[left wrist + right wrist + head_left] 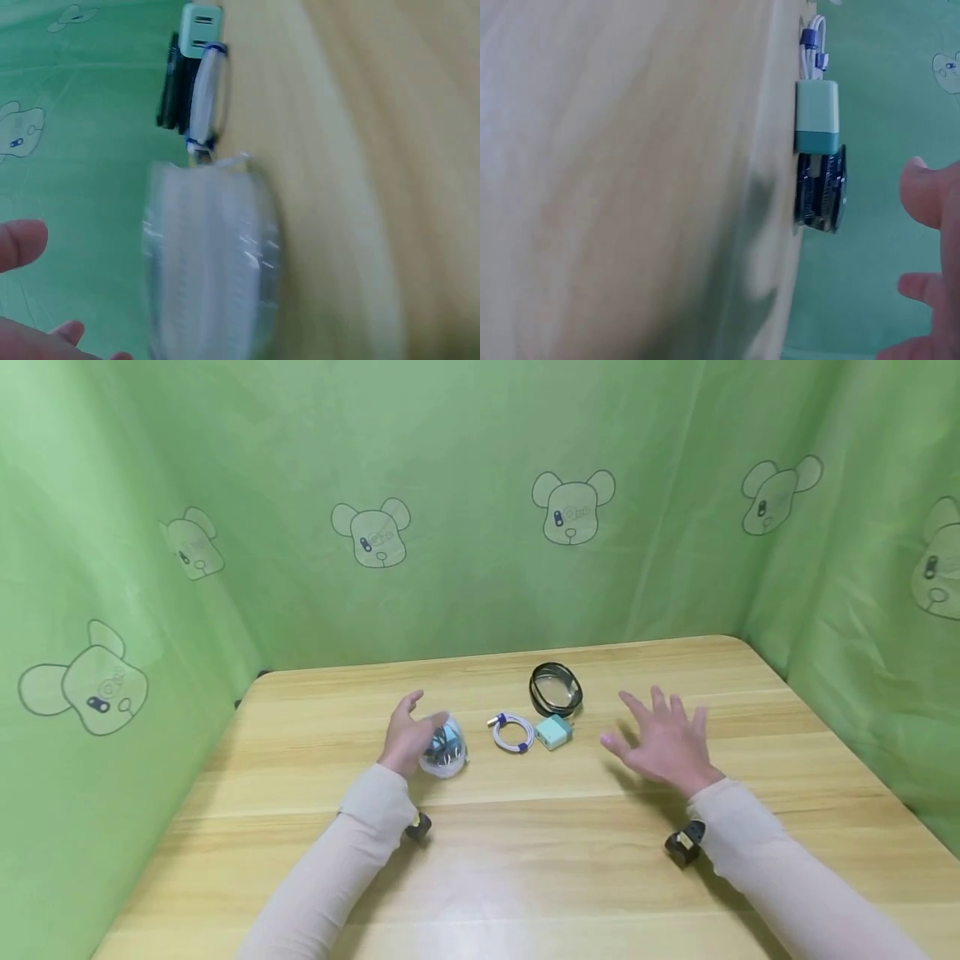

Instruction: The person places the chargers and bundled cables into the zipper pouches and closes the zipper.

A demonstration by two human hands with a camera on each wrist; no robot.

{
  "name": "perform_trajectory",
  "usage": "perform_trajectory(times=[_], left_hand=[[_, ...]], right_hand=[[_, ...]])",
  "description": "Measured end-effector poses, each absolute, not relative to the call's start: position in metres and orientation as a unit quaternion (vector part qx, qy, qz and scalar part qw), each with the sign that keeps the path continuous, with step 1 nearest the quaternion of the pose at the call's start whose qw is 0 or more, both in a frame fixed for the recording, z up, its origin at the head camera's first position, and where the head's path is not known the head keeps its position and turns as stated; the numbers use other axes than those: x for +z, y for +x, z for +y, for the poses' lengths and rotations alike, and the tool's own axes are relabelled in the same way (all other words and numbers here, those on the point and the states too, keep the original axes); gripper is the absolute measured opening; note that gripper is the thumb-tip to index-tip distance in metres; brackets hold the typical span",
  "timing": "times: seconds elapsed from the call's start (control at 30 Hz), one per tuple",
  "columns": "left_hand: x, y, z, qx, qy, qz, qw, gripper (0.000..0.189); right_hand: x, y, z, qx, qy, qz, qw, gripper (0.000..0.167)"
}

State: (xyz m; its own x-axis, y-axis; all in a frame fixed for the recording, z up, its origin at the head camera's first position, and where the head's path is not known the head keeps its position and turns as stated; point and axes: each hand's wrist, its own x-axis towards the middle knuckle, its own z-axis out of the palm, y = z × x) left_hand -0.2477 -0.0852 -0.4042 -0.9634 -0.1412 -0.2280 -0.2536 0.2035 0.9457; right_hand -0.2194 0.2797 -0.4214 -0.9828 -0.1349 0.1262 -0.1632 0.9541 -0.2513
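A small rounded see-through case (444, 762) with a whitish rim stands on the wooden table; dark and blue shapes show through it. My left hand (407, 739) is beside it with fingers extended, the thumb overlapping its top in the head view. In the left wrist view the white-rimmed case (210, 262) is blurred, apart from the fingers (22, 244). To the right lie a coiled white cable (513, 733) with blue ties and a mint-green charger plug (553, 732). My right hand (667, 743) hovers right of the charger, fingers spread, holding nothing.
Behind the charger sits a round see-through case with a black rim (556, 689). Green curtains (465, 602) with bear-head prints hang along the back and both sides of the table (480, 860). Small black cameras (684, 845) are strapped at both wrists.
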Motion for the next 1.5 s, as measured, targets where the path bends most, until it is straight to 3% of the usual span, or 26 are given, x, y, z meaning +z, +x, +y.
perform_trajectory(times=[0.23,0.67,1.1,1.33,1.5], left_hand=[[-0.393,-0.257,-0.078,0.644,-0.117,0.755,0.039,0.068],[-0.386,-0.275,-0.048,0.687,-0.008,0.709,0.16,0.062],[-0.381,-0.301,-0.006,0.524,0.057,0.832,0.173,0.056],[-0.388,-0.315,0.014,0.603,0.04,0.76,0.238,0.057],[-0.397,-0.32,0.021,0.599,0.043,0.759,0.253,0.059]], right_hand=[[-0.431,-0.222,0.282,0.137,0.079,-0.987,-0.02,0.09],[-0.435,-0.223,0.284,0.144,0.104,-0.975,-0.133,0.096],[-0.432,-0.226,0.289,0.148,0.128,-0.965,-0.175,0.105],[-0.428,-0.225,0.293,0.161,0.144,-0.959,-0.185,0.107],[-0.429,-0.224,0.294,0.159,0.146,-0.957,-0.191,0.107]])
